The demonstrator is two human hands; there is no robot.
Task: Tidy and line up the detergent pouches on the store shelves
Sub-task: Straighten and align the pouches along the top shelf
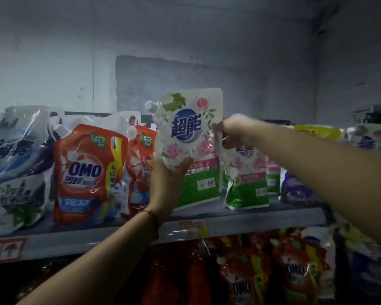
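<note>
From the head view, the person is standing a white-and-green rose pouch (pixel 190 146) upright near the front edge of the upper shelf (pixel 240 225), about midway along it. The left hand (pixel 166 172) is cupping the pouch's lower left side, fingers curled round it, while the right hand (pixel 233 130) is pinching its right edge. The job looks partly done: two red OMO pouches (pixel 88 172) are standing fairly straight to the left, but a second rose pouch (pixel 246 179) just right is sagging and crumpled, and the purple pouch (pixel 295 190) beyond it is slumping. The big blue-and-purple pouches (pixel 13 164) toward the left end are leaning too. There is bare shelf in front of the held pouch and a gap between it and its sagging neighbour, so there is room to slide it. The lower shelf pouches (pixel 273 271) are looking jumbled and dim.
</note>
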